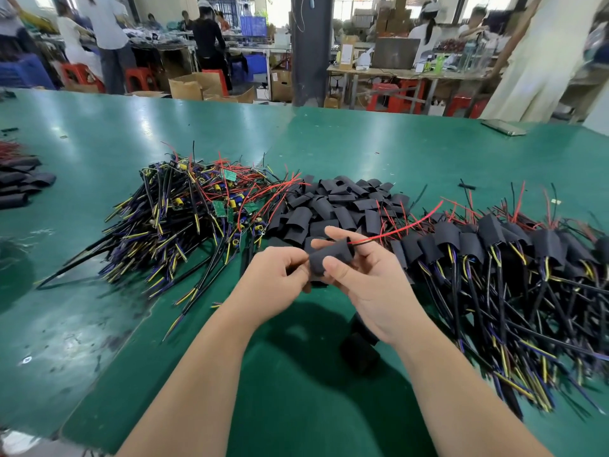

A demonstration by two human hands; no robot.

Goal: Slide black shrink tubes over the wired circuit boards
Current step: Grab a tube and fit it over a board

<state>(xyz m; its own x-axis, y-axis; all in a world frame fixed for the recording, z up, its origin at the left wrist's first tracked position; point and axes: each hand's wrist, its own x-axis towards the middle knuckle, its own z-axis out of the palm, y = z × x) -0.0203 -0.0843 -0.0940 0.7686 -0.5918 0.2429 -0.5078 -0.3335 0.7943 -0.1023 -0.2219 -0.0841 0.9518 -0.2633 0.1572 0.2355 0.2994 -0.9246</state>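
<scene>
Now the shrink tube (324,260) is mid-frame between your hands: light, soft, easily flattened, so hold it by the sides. Your right hand (369,282) curls round it, your left hand (276,273) pinches its left end, and a red wire (395,230) trails out to the right. Both forearms reach up from the bottom edge.

Hands: two, left hand (276,268) and right hand (369,285).
Black tube (329,258) held between them: one.
Red wire (395,230) trailing from its far end: one.
Green table (99,127): one.
Heaps on it: four.
- bare wired boards (197,206), one heap
- loose tubes (336,202), one heap
- sleeved boards (510,258), one heap
- left-edge heap (19,183) of dark tubes, one, smaller

Pieces within each heap: too many to count.
</scene>
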